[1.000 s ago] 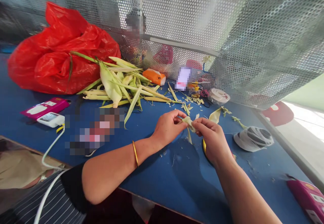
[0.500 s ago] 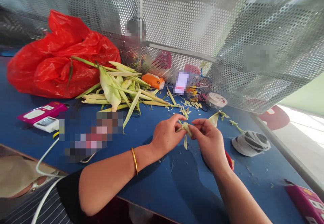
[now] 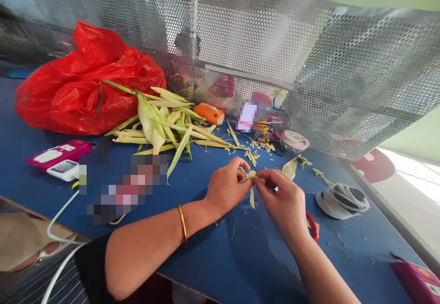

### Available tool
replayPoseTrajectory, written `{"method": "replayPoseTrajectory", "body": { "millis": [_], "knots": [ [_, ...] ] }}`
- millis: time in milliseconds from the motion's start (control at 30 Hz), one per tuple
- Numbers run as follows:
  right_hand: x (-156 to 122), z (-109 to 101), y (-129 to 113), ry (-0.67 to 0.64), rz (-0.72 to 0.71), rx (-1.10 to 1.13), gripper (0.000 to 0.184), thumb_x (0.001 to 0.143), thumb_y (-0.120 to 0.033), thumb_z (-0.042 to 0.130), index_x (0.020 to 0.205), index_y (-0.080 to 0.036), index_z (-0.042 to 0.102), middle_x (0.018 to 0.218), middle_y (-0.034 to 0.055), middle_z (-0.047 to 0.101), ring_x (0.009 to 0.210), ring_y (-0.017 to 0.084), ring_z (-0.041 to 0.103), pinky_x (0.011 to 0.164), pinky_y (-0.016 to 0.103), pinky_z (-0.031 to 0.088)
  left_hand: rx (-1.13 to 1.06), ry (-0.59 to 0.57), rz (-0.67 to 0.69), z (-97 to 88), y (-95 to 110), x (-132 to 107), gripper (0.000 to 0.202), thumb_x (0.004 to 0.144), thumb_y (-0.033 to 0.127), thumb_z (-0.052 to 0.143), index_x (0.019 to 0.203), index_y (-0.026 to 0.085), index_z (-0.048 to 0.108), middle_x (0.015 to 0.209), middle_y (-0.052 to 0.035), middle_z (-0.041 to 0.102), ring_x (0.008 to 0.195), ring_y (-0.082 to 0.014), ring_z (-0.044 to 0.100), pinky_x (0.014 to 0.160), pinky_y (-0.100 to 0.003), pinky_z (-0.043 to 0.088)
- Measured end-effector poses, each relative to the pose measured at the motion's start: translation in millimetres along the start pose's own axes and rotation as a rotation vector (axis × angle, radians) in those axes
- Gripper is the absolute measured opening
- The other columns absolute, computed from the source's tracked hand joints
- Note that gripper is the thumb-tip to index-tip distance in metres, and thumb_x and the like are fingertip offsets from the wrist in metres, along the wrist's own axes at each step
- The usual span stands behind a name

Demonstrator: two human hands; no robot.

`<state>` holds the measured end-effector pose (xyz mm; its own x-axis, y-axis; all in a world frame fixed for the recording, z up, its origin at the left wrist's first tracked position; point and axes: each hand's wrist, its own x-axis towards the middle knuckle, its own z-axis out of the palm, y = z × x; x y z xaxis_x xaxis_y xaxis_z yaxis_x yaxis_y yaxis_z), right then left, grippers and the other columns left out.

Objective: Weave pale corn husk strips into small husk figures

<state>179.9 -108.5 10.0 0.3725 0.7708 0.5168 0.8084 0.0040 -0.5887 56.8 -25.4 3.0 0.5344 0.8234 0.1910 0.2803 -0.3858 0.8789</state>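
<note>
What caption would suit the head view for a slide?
Left hand and right hand pinch a corn-husk piece above a blue table, with loose husks heaped beside a red plastic bag.

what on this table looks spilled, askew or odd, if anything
Small pale-green husk scraps lie strewn across the blue tabletop beyond the bare hands, untidy because they are not gathered together. At right, the white thread on the dark, rounded spool looks loose and unevenly wound. I see no clear damage.
</note>
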Motion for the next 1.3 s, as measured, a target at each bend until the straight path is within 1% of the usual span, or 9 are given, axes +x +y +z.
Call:
{"method": "replayPoseTrajectory", "body": {
  "millis": [200, 433, 533, 667, 833, 933, 1167, 1233, 1300],
  "knots": [
    [-2, 5, -1, 0.093, -0.108, -0.119, 0.015, 0.085, -0.024, 0.057, 0.075, -0.021, 0.068, 0.074, -0.0009, 0.061, 0.060, 0.012, 0.058, 0.059, 0.024, 0.042, 0.039, 0.004, 0.023, 0.9, 0, -2, 0.022, 0.078, 0.026, 0.062, 0.099, 0.025, 0.058, 0.073, 0.0047, 0.072, 0.068, -0.0145, 0.063, 0.065, -0.025, 0.038],
    [-4, 13, 3, 0.158, -0.049, -0.180, 0.014, 0.085, -0.027, 0.058, 0.075, -0.020, 0.066, 0.069, -0.0003, 0.060, 0.060, 0.015, 0.057, 0.058, 0.027, 0.041, 0.095, -0.011, 0.057, 2.4, -1, -3, 0.026, 0.079, 0.025, 0.059, 0.104, 0.026, 0.064, 0.072, 0.0049, 0.071, 0.067, -0.0139, 0.061, 0.065, -0.026, 0.038],
    [-4, 14, 4, 0.176, 0.002, -0.116, 0.012, 0.083, -0.027, 0.060, 0.074, -0.020, 0.065, 0.068, 0.0000, 0.062, 0.059, 0.015, 0.056, 0.059, 0.027, 0.041, 0.083, -0.019, 0.054, 3.4, -2, -2, 0.032, 0.079, 0.025, 0.060, 0.111, 0.026, 0.064, 0.070, 0.0053, 0.070, 0.067, -0.0139, 0.060, 0.065, -0.025, 0.038],
    [-4, 15, 3, 0.124, 0.130, -0.015, 0.011, 0.080, -0.028, 0.063, 0.071, -0.021, 0.065, 0.064, -0.0010, 0.062, 0.056, 0.015, 0.055, 0.055, 0.027, 0.040, 0.147, -0.007, 0.094, 5.1, -4, -3, 0.037, 0.078, 0.022, 0.059, 0.114, 0.028, 0.065, 0.072, 0.0057, 0.070, 0.066, -0.0138, 0.059, 0.067, -0.026, 0.038],
    [-3, 7, 1, 0.000, 0.078, 0.012, 0.016, 0.085, -0.034, 0.058, 0.081, -0.023, 0.070, 0.075, 0.0004, 0.069, 0.065, 0.017, 0.062, 0.062, 0.028, 0.044, 0.172, 0.021, 0.111, 3.4, -4, -2, 0.031, 0.079, 0.022, 0.059, 0.108, 0.028, 0.068, 0.073, 0.0052, 0.071, 0.067, -0.0141, 0.059, 0.070, -0.028, 0.038],
    [-2, 2, 2, 0.005, 0.127, 0.027, 0.016, 0.083, -0.037, 0.062, 0.087, -0.022, 0.068, 0.074, 0.0002, 0.071, 0.064, 0.018, 0.064, 0.062, 0.028, 0.045, 0.088, 0.001, 0.066, 2.2, -4, 0, 0.024, 0.080, 0.028, 0.060, 0.101, 0.027, 0.071, 0.075, 0.0041, 0.071, 0.067, -0.0134, 0.060, 0.065, -0.026, 0.038],
    [-1, 4, 2, -0.023, 0.069, 0.012, 0.018, 0.084, -0.035, 0.059, 0.074, -0.023, 0.067, 0.075, 0.0008, 0.066, 0.063, 0.016, 0.059, 0.061, 0.027, 0.043, -0.032, -0.047, 0.033, 7.0, -11, 2, 0.028, 0.077, 0.027, 0.061, 0.101, 0.024, 0.075, 0.075, 0.0018, 0.071, 0.070, -0.0139, 0.060, 0.061, -0.024, 0.039],
    [1, 3, 3, -0.029, 0.119, 0.036, 0.019, 0.081, -0.041, 0.063, 0.082, -0.022, 0.068, 0.073, 0.0006, 0.066, 0.063, 0.016, 0.059, 0.061, 0.028, 0.044, -0.055, -0.070, 0.051, 8.0, -12, 2, 0.028, 0.078, 0.027, 0.060, 0.102, 0.025, 0.075, 0.077, 0.0018, 0.072, 0.070, -0.0135, 0.060, 0.062, -0.024, 0.040],
    [5, -1, 6, -0.024, 0.175, 0.070, 0.029, 0.082, -0.048, 0.061, 0.092, -0.021, 0.068, 0.075, 0.0014, 0.067, 0.066, 0.018, 0.061, 0.063, 0.029, 0.044, -0.061, -0.088, 0.069, 7.8, -12, 1, 0.029, 0.079, 0.026, 0.060, 0.103, 0.026, 0.076, 0.080, 0.0019, 0.073, 0.070, -0.0133, 0.060, 0.064, -0.024, 0.041]
  ]
}}
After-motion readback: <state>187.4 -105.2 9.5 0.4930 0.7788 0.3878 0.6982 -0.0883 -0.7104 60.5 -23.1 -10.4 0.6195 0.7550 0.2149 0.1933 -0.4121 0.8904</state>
